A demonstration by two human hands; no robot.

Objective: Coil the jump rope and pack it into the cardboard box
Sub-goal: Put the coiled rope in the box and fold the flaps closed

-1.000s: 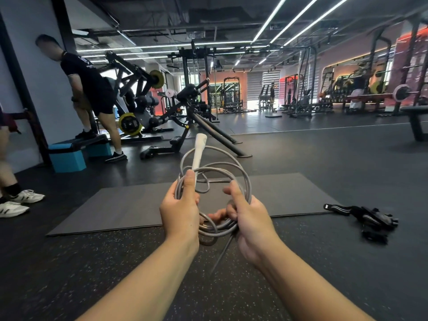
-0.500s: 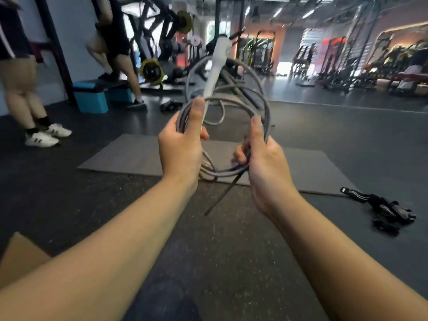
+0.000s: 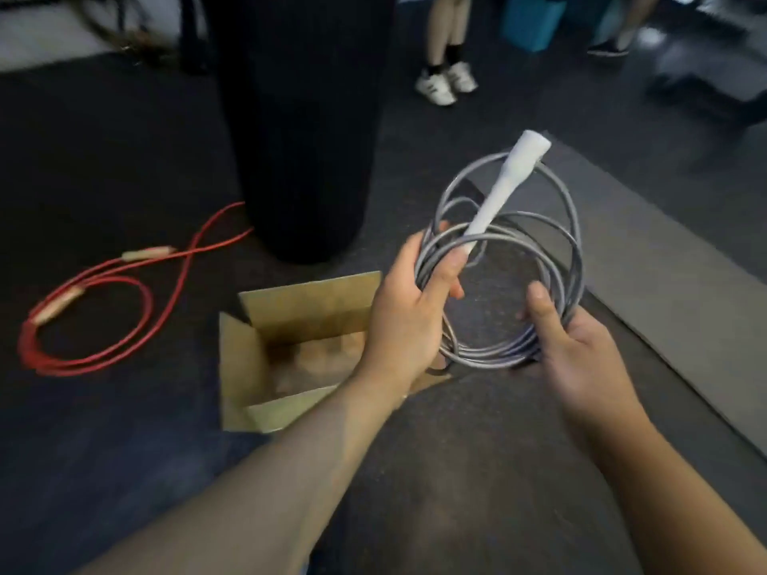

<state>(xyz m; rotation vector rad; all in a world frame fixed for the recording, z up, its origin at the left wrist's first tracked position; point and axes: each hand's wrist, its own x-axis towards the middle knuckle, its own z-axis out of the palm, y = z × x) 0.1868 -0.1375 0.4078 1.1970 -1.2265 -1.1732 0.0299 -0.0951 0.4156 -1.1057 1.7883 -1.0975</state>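
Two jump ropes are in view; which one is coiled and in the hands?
The grey rope with the white handle, held as a coil by both hands. The red rope lies loose on the floor, left of the cardboard box.

The jump rope [image 3: 502,280] is grey cord wound into several loose, roughly round loops, held up in the air, with a white handle [image 3: 504,190] jutting toward 1 o'clock across the coil. The cardboard box [image 3: 249,367] sits open on the dark floor at the coil's 8 o'clock, flaps spread, its inside partly hidden.
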